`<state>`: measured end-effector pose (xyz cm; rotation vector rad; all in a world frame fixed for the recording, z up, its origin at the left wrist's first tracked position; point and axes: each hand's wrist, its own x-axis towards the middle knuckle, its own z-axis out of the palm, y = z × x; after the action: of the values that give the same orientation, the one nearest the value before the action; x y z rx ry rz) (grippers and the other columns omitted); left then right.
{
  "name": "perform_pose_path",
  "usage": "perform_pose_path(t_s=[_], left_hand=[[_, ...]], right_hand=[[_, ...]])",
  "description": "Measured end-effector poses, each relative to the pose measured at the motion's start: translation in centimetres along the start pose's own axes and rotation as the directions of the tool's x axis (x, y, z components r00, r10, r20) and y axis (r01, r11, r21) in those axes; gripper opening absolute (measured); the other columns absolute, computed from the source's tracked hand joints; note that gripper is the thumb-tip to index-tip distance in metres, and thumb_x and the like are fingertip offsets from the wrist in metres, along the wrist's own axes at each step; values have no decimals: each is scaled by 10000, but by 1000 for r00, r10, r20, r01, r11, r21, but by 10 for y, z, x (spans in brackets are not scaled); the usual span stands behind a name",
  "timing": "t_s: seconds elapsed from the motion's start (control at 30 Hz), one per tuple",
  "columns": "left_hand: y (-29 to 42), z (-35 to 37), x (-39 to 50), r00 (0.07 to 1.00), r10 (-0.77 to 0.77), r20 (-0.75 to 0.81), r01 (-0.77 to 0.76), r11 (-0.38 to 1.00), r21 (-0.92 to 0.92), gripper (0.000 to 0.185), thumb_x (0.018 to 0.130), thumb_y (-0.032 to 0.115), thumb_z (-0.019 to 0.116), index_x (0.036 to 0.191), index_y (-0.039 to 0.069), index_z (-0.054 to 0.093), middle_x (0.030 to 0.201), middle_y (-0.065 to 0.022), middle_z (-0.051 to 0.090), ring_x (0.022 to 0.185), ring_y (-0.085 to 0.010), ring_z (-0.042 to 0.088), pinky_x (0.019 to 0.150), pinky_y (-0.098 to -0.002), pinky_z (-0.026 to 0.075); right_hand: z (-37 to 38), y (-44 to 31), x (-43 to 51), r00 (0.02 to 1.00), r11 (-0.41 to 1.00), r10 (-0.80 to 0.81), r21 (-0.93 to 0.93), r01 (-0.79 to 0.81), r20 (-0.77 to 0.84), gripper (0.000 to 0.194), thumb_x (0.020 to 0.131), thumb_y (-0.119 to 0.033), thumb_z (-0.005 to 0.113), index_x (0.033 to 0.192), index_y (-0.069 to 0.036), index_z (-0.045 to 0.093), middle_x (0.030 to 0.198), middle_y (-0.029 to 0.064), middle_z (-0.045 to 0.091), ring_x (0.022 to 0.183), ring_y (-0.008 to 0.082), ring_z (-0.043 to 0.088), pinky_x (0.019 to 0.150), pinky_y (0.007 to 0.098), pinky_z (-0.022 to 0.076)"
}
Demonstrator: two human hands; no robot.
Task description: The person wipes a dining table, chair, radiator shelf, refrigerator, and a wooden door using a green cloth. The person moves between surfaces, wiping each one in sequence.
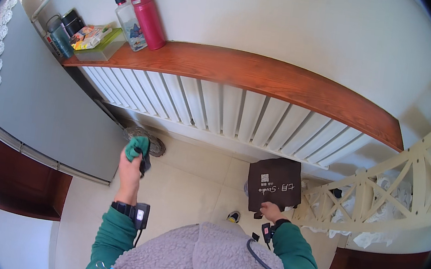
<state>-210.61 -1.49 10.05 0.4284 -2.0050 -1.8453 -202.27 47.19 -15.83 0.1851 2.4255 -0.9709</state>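
My left hand (131, 166) is closed around a bunched green and dark cloth (138, 149), held up at the left, in front of the grey side of a cabinet or appliance. At the right, my right hand (270, 212) grips the edge of a dark brown bag (274, 184) that bears white writing and a printed code. The bag hangs or stands below the right part of the white radiator (230, 110); which of the two cannot be told. Part of the right fingers is hidden.
A brown wooden shelf (255, 71) runs above the radiator, with a pink flask (149, 19), a clear bottle (130, 23) and a green-lidded box (103, 46). A cream rack (366, 185) holding white plastic bags stands right. The grey panel (55, 94) is left; a plastic-wrapped thing (157, 146) lies on the floor.
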Motion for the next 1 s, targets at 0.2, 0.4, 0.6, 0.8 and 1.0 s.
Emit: perform_pose_path(t_s=[0.2,0.4,0.6,0.8,1.0], left_hand=[[60,56,82,879,472,69,-476,861,178,381,883,-3,577,1259,-31,522,1187,-95,597,1092,-168,547,981,-289,412],[111,102,183,499,804,322,-839,357,410,449,782,-69,571,1224,5,548,1181,-197,596,1116,-383,540,994,-415,412],[112,139,238,620,576,533,-781,392,486,468,794,97,671,1239,16,553,1183,-204,602,1127,-383,544,976,-429,425],[134,236,165,382,479,790,-922,253,293,510,828,291,687,1237,9,572,1267,-219,569,1226,-382,490,1052,-460,366],[136,318,50,39,518,855,-975,206,-81,511,825,342,682,1239,65,566,1376,-188,477,1308,-406,391,1090,-476,320]], right_hand=[[-37,5,22,996,990,86,-112,-89,-37,417,834,-247,627,1180,-13,629,1172,201,641,1107,349,599,973,395,463],[5,68,1,974,962,217,-184,-201,70,371,837,-253,648,1143,-42,658,1058,171,687,976,296,662,843,354,527],[39,88,-14,956,957,290,34,-289,-42,401,845,-197,656,1193,-1,620,944,151,697,744,222,683,699,335,541],[58,39,-24,945,933,327,160,-322,-9,430,847,-184,665,1228,4,596,930,153,690,765,217,670,713,335,535],[55,20,-14,954,954,296,29,-298,47,432,847,-192,663,1226,6,598,953,142,691,790,214,666,741,329,530]])
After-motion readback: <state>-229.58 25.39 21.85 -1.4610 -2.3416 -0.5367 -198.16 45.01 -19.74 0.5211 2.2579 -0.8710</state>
